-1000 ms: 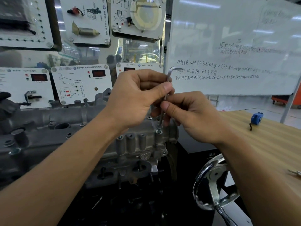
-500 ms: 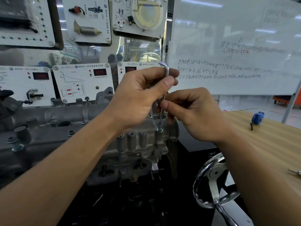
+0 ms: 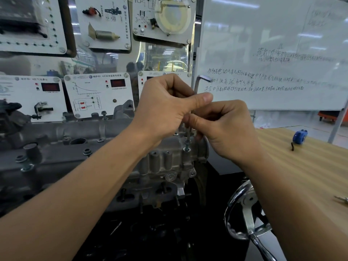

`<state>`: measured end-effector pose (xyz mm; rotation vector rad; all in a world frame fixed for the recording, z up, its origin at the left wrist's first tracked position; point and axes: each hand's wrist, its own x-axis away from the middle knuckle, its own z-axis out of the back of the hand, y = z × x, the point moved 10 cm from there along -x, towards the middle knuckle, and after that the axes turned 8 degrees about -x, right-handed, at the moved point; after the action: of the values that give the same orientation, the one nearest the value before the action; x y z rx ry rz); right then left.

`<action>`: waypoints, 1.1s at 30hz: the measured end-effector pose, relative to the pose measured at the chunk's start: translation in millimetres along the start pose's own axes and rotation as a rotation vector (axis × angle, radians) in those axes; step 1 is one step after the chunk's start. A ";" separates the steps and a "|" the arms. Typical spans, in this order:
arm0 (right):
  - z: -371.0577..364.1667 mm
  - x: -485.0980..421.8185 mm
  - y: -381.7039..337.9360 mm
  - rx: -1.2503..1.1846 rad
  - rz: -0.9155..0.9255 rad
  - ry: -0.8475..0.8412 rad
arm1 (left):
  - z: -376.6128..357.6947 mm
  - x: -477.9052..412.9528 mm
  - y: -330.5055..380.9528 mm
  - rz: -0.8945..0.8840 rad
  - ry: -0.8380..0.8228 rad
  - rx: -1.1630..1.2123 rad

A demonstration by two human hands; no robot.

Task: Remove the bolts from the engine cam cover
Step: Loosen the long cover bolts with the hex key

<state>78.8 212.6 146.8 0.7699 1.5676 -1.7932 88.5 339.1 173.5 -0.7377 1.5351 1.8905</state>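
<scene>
The grey engine cam cover [image 3: 79,132] runs from the left to the centre. At its right end a bolt [image 3: 187,146] stands partly raised out of its hole. An L-shaped hex key [image 3: 196,85] stands upright in that bolt, its short arm pointing right. My left hand [image 3: 167,108] pinches the key's upper shaft between thumb and fingers. My right hand [image 3: 226,129] pinches the lower shaft just above the bolt. Other bolts [image 3: 87,152] sit along the cover's near edge.
Display panels [image 3: 98,95] and a whiteboard [image 3: 273,53] stand behind the engine. A wooden table [image 3: 301,176] at the right carries a blue tape measure [image 3: 300,136]. A chrome handwheel [image 3: 246,210] sticks out below my right forearm.
The hex key has turned between my fingers: its short arm pointed left half a second ago and now points right. Both hands stay on the shaft.
</scene>
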 end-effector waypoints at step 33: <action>-5.9 -0.3 -4.3 0.031 -0.084 -0.076 | 13.2 1.5 4.1 -0.017 0.021 0.027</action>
<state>75.8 218.9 149.0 0.6510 1.5472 -1.8886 83.8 351.5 177.5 -0.7584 1.5598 1.8512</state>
